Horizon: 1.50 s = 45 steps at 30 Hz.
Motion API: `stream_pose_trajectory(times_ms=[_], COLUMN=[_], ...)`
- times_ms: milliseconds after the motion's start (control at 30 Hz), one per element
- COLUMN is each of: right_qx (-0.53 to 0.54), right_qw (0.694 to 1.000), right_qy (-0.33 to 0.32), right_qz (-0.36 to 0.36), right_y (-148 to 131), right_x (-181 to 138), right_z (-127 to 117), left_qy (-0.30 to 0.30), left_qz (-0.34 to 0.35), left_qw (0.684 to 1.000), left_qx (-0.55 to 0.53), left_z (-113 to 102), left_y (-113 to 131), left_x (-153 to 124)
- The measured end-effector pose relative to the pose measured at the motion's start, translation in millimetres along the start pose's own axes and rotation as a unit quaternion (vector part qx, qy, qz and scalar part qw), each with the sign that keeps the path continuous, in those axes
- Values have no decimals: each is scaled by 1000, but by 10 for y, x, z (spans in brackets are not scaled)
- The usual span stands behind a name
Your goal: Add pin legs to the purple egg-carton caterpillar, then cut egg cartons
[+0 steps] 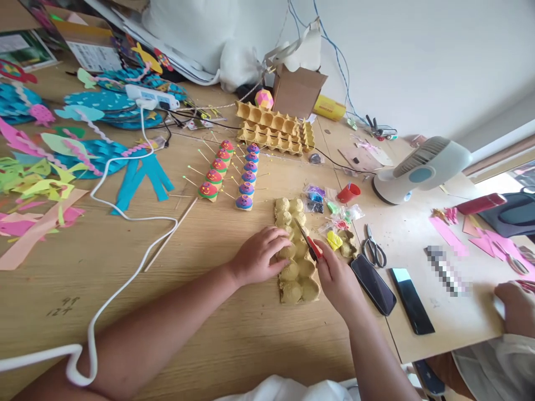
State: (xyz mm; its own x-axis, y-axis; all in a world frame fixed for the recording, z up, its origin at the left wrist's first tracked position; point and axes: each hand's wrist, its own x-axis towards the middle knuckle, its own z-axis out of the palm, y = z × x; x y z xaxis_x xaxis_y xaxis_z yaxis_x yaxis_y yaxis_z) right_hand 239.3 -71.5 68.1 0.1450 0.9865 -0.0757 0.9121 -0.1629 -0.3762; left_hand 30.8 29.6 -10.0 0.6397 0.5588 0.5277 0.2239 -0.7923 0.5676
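Wooden table point(229, 340): egg carton point(298, 268), black-handled scissors point(373, 248), white fan point(422, 170)

Daylight glares white from the window point(497, 169) at the right edge, paling that side of the bench point(418, 223), while my fingers point(273, 245) look fairly clear and wide-angle distortion stretches the frame's margins.

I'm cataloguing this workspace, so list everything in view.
Egg carton: one, yellow, centre
Cutting tool: one, red-handled, centre
Caterpillar crafts: two, red, purple, centre
Spare cartons: several, yellow, back centre
Cardboard boxes: two, brown, back
Power strip: one, white, back left
Paper pieces: many, multicoloured, left
Fan: one, white, right
Cup: one, red, right
Scissors: at least one pair, dark-handled, right
Phone-like slabs: two, black, right
Small bags: several, multicoloured, centre
Other person's hand: one, right edge
Left hand: one, bare, on carton
Right hand: one, bare, holding tool
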Motion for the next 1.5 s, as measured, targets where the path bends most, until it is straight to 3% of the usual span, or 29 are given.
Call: stream_pose_trajectory(times_ms=[133, 400, 767, 1200, 1500], right_qx=[22, -49, -81, -150, -145], right_qw=[999, 998, 995, 987, 988], right_qy=[-2, 26, 59, -43, -27], right_qz=[23, -27, -1, 40, 33], right_y=[-11, -142, -169, -435, -408], right_x=[-37, -155, 48, -51, -76], right_z=[-39, -53, 59, 16, 80], left_qy=[-14, -87, -51, -56, -60], left_qz=[21, -1, -17, -3, -28], left_qw=[1000, 996, 998, 998, 997], left_qx=[5, -12, 21, 42, 24], left_z=[-5, -15, 37, 60, 72], left_y=[-23, -33, -47, -23, -12], left_x=[-5, 7, -5, -16, -11])
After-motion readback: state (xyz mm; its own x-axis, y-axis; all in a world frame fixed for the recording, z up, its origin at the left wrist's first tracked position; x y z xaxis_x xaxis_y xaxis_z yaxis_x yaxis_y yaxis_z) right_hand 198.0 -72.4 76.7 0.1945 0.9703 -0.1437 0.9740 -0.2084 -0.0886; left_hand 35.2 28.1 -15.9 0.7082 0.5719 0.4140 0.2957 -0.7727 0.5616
